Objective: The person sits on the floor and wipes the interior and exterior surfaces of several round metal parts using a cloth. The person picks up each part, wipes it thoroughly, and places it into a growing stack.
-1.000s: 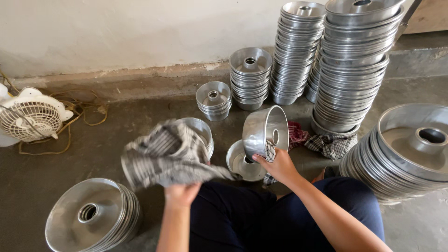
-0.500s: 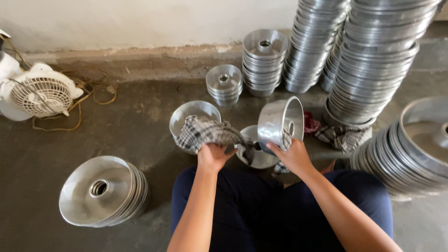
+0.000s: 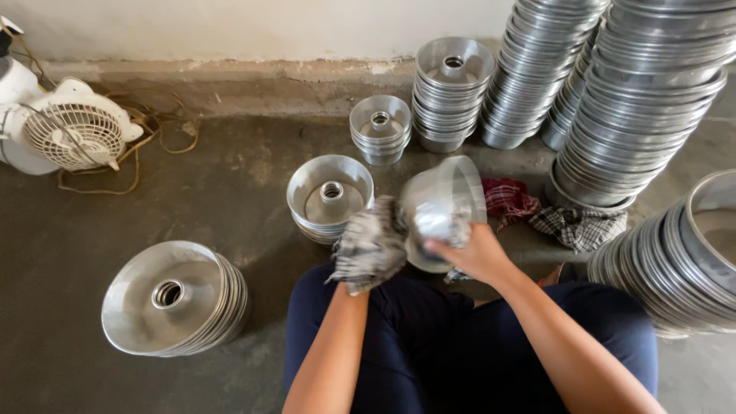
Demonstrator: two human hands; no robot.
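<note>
- Two bare hands work over the lap of a person seated on a grey concrete floor, legs in dark blue trousers.
- The right hand (image 3: pixel 477 253) grasps a shiny metal ring-shaped baking pan (image 3: pixel 443 208), tilted on its side, just above the knees.
- The left hand (image 3: pixel 360 268) is hidden inside a bunched grey checked cloth (image 3: pixel 371 244), clenched around it and pressed against the pan's side.
- Just beyond the cloth, a short stack of round pans with centre tubes (image 3: pixel 330 198) sits open side up; nothing lies inside the top one.
- Further back stand a small stack (image 3: pixel 379 129) and a taller stack (image 3: pixel 452 92) of the same pans, near the wall.
- At the right, very tall nested columns of pans (image 3: pixel 644 100) rise out of view.
- A leaning stack of wide pans (image 3: pixel 682 261) fills the right edge.
- At lower left, upturned pans (image 3: pixel 175 299) lie stacked, bases up.
- A red cloth (image 3: pixel 507 199) and another checked rag (image 3: pixel 579 226) lie beside the tall columns.
- A white fan (image 3: pixel 73 134) with a tangled cord sits at far left.
- No packages, labels or signs can be made out.
</note>
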